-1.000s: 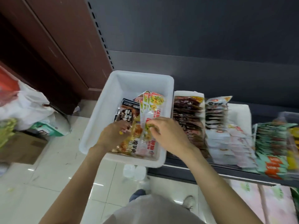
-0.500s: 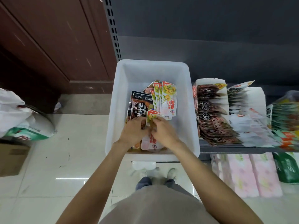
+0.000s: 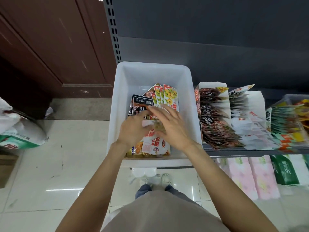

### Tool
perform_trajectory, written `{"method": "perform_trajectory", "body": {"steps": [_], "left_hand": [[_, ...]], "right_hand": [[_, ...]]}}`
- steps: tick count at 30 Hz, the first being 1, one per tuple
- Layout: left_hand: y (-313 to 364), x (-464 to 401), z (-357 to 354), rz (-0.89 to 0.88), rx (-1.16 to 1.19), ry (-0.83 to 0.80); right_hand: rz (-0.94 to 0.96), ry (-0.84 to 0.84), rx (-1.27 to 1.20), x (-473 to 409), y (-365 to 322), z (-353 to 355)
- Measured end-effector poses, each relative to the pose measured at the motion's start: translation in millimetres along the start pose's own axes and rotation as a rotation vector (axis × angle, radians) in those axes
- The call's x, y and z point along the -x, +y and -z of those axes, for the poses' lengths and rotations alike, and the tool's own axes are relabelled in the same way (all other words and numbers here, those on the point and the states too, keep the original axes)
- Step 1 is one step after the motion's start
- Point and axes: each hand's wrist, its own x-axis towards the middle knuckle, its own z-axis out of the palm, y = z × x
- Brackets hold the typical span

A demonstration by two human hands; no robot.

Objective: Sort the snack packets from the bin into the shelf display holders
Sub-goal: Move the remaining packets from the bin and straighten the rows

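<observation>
1. At frame centre, the white bin (image 3: 189,104) held the snack packets (image 3: 157,144), long axes running up-frame; display holders (image 3: 215,114) stood right.
2. The right hand (image 3: 172,129), nearer the holders, lay fingers-straight on them.
3. The left hand (image 3: 133,131) curled over them; grip unclear.

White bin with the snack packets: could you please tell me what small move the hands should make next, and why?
Probably close the right hand on one loose packet and lift it clear. Both hands are over the pile in the white bin, the right hand's fingers spread flat and gripping nothing, the left hand resting on the packets, its grip unclear. The dark-packet display holder stands just to the right.
</observation>
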Motion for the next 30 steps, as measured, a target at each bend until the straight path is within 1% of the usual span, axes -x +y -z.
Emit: {"method": "perform_trajectory", "body": {"steps": [1,2,3,4,6,8,9,10,11,12,14,16,17,18,19,20,21,23,24,25,26,27,28,30], "left_hand": [[5.8,1.9,5.5,-0.047,0.003,0.089],[11.7,3.9,11.0,-0.086,0.063,0.174],[16.7,5.6,15.7,-0.109,0.183,0.233],[21.9,7.1,19.8,-0.111,0.330,0.258],[32.1,9.7,26.5,-0.055,0.573,0.221],[44.8,10.6,28.4,0.020,0.735,0.091],[51.3,10.8,26.7,0.034,0.760,0.032],[58.7,11.1,24.3,0.021,0.739,-0.003],[65.9,10.6,21.5,-0.012,0.685,-0.020],[73.8,9.6,19.3,-0.056,0.616,-0.035],[90.8,4.7,16.2,-0.156,0.463,-0.070],[110.5,-3.1,12.9,-0.281,0.304,-0.126],[120.2,-7.9,9.3,-0.361,0.214,-0.156],[131.1,-13.0,5.0,-0.454,0.131,-0.176],[142.4,-18.4,-0.9,-0.549,0.065,-0.176],[154.4,-23.9,-7.8,-0.633,0.024,-0.147],[166.1,-29.7,-16.6,-0.702,0.010,-0.081],[192.6,-39.4,-37.9,-0.793,0.031,0.162],[206.6,-41.2,-48.9,-0.788,0.056,0.278],[219.9,-42.3,-59.5,-0.755,0.093,0.333],[231.3,-43.6,-70.4,-0.714,0.130,0.317],[240.5,-45.0,-82.7,-0.675,0.142,0.247],[246.7,-47.4,-97.0,-0.648,0.110,0.153],[253.1,-54.5,-126.8,-0.650,-0.058,-0.024]], "right_hand": [[0.003,0.063,-0.007,-2.3,-4.0,8.1],[-0.023,0.114,-0.046,-4.4,-7.2,17.1],[-0.076,0.141,-0.120,-6.4,-9.5,26.3],[-0.157,0.150,-0.229,-7.5,-10.3,34.6],[-0.320,0.174,-0.560,-6.6,-9.5,50.8],[-0.416,0.213,-0.896,-1.4,-2.9,65.0],[-0.446,0.220,-0.996,3.0,2.3,71.2],[-0.459,0.228,-1.047,8.6,7.7,78.3],[-0.454,0.248,-1.039,15.0,14.5,86.1],[-0.434,0.284,-0.974,22.6,22.2,95.2],[-0.357,0.343,-0.727,40.3,40.3,117.0],[-0.288,0.300,-0.463,60.2,57.4,140.8],[-0.272,0.242,-0.414,70.3,67.5,149.2],[-0.260,0.187,-0.432,80.9,75.8,155.7],[-0.255,0.162,-0.467,92.0,83.9,158.9],[-0.255,0.194,-0.490,103.0,91.1,160.2],[-0.266,0.288,-0.490,113.6,97.4,161.1],[-0.323,0.584,-0.437,136.1,111.2,164.4],[-0.369,0.734,-0.392,147.5,118.3,168.3],[-0.417,0.858,-0.323,158.8,127.3,173.3],[-0.465,0.939,-0.243,169.7,137.5,179.0],[-0.504,0.978,-0.164,179.4,148.5,184.7],[-0.529,0.980,-0.087,187.0,160.1,190.5],[-0.535,0.927,0.031,194.1,183.1,201.6]]}}
